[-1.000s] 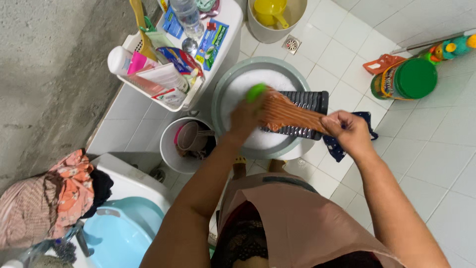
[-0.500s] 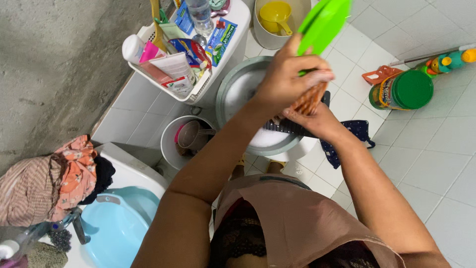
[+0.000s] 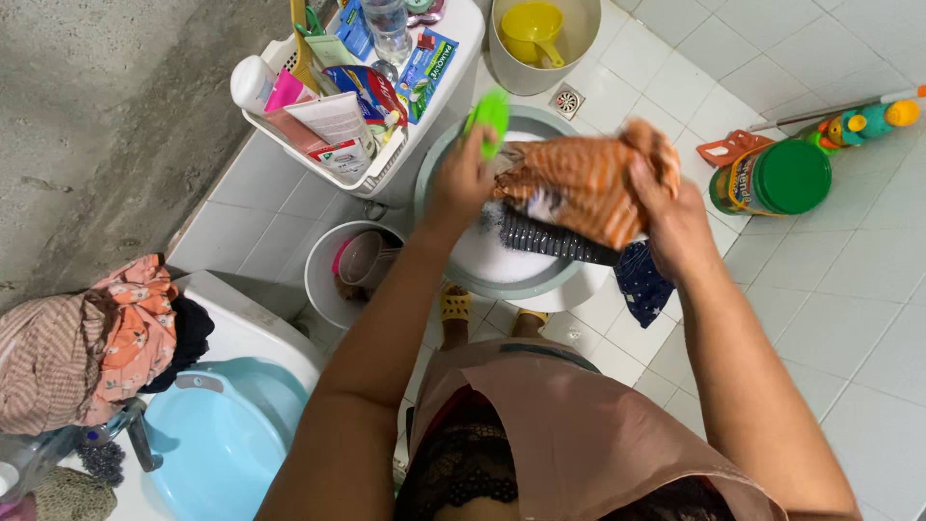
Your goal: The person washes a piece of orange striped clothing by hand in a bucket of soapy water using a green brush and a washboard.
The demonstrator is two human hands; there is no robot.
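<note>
My left hand [image 3: 461, 183] grips a bright green scrub brush [image 3: 490, 118] over the far left rim of a grey basin [image 3: 439, 164] full of white suds. My right hand [image 3: 667, 217] clutches a bunched orange striped cloth [image 3: 584, 183] and holds it above a dark ribbed washboard [image 3: 550, 239] that lies across the basin. The brush sits just left of the cloth's edge. A dark blue dotted cloth [image 3: 641, 280] lies on the tiles under my right wrist.
A white rack [image 3: 371, 174] with tubes and bottles stands left of the basin. A white bucket [image 3: 323, 280] holds a pink cup. A grey bin with a yellow scoop [image 3: 533, 29] stands behind. A green-lidded jar [image 3: 781, 178], a blue tub [image 3: 227, 444] and piled clothes [image 3: 87, 347] surround me.
My left hand dropped the green brush from high in front of me back down to the basin. My right hand lifted and spread the orange cloth over the washboard.
</note>
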